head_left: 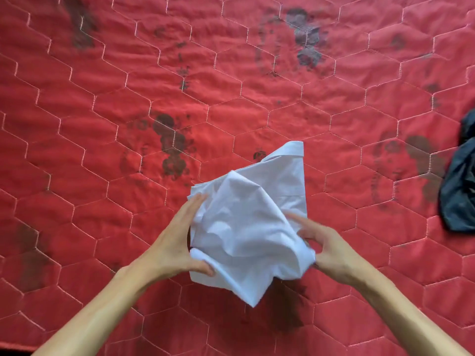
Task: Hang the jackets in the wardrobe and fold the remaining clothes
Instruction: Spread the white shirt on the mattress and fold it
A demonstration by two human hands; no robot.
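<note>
A white garment [252,217], partly folded and bunched up, is held just above the red quilted mattress [128,124]. My left hand [177,242] grips its left edge, thumb under the lower fold and fingers flat against the side. My right hand [326,247] pinches its right edge. A collar-like corner of the garment sticks up toward the far side. A dark blue-black garment [460,186] lies crumpled at the right edge of the view, apart from both hands.
The mattress fills the whole view, stitched in a hexagon pattern with several dark stains. Its near edge runs along the bottom left corner [15,349].
</note>
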